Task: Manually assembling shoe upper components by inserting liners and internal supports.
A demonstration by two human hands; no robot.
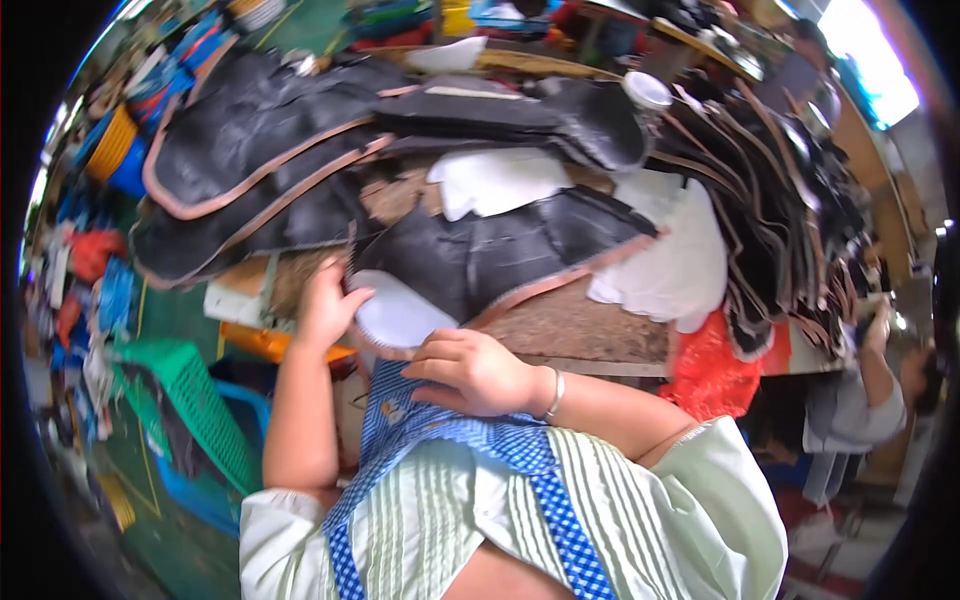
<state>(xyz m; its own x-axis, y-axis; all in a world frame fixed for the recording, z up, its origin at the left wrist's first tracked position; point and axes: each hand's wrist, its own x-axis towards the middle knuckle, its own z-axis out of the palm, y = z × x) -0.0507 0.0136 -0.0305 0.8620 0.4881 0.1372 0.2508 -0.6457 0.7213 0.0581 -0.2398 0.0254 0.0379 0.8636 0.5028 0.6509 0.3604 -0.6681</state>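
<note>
The white insole (398, 312) lies at the near edge of the bench (590, 330), half tucked under a black upper (500, 255) with a tan binding. The left hand (328, 305) grips the insole's left end, thumb laid on top and fingers curled behind it. The right hand (475, 370) rests just below and right of the insole, fingers loosely curled, fingertips touching its near rim; whether it pinches anything I cannot tell. A bangle (553, 395) sits on that wrist.

Behind the insole, more black uppers (260, 150) are heaped across the bench and cover most of it. A white lining piece (500, 180) shows between them, straight behind the insole, and a larger white piece (680, 270) hangs to the insole's right. Further right, a fanned stack of black pieces (780, 210) crowds the bench end, with red cloth (715, 370) hanging below it. A white cup (647, 92) stands well behind the insole, to the right.

Left of and below the insole stand a green crate (190, 410) and a yellow bar (270, 345). Directly beneath it is the person's blue checked apron (450, 435). Far right of the insole another person (860, 400) raises an arm.
</note>
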